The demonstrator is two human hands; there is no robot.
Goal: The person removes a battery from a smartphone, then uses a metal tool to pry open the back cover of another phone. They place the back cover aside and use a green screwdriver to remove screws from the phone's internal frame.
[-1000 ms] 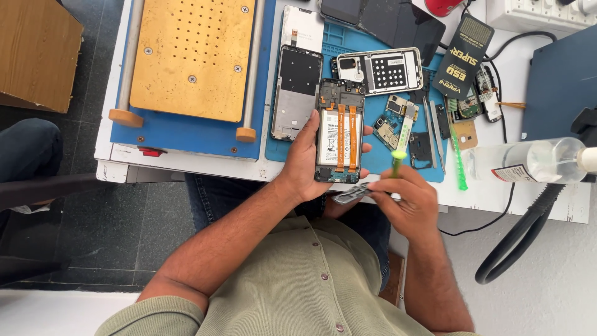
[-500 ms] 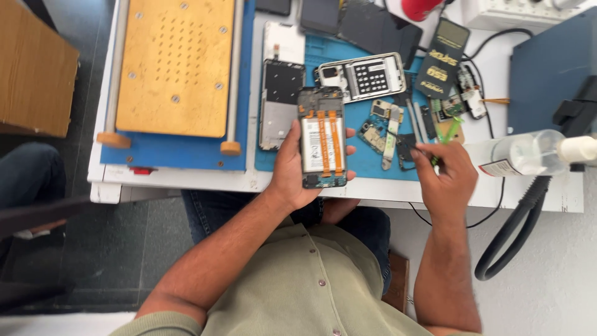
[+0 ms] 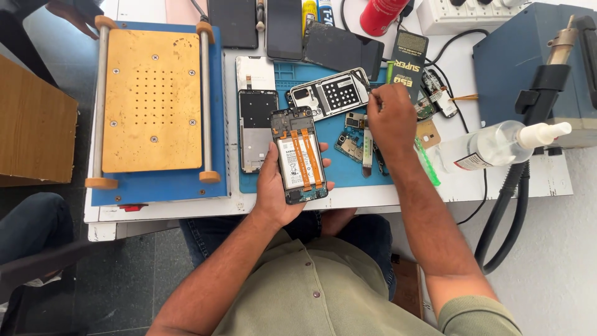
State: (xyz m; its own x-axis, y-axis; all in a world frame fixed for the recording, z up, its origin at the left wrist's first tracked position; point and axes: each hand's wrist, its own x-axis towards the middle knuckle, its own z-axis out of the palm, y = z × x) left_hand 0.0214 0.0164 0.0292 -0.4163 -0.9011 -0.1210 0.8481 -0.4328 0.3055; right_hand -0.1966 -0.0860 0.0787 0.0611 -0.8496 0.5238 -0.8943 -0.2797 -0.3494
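1. Left hand (image 3: 273,186) cradles the opened black smartphone with orange ribbon cables (image 3: 300,155) above the bench (image 3: 373,198) edge; keep it level.
2. Right hand (image 3: 390,118), fingers pinched together, reaches the silver phone frame (image 3: 329,93); pick gently.

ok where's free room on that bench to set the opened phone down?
Free: the near strip of the blue mat beside the left hand, which holds the opened phone, and the white bench below the spray bottle. Crowded: the mat's middle and far end around the right hand, with circuit boards and a phone frame.
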